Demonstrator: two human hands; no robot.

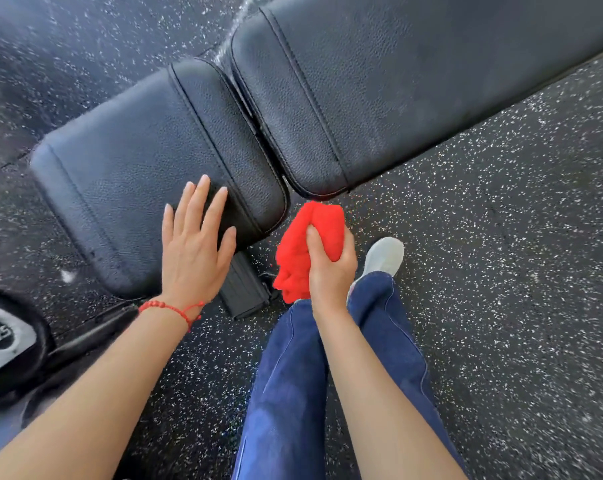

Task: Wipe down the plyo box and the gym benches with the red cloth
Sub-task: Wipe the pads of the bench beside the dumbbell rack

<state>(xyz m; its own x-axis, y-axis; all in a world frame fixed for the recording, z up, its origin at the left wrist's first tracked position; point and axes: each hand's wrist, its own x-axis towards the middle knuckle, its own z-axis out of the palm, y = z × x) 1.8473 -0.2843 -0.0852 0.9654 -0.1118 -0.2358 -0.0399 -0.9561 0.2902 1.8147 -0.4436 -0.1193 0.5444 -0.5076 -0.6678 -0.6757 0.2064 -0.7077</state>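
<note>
Left hand flat, fingers spread, on near edge of gym bench seat pad; right hand fist-gripping bunched red cloth just off bench's near corner, above floor

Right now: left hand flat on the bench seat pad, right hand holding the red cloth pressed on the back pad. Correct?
Not quite. The head view shows the right hand holding the red cloth bunched off the bench, over the floor, not on the back pad. The left hand is flat on the seat pad.

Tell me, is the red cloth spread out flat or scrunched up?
Scrunched up: the red cloth is bunched in the right hand, off the bench.
</note>
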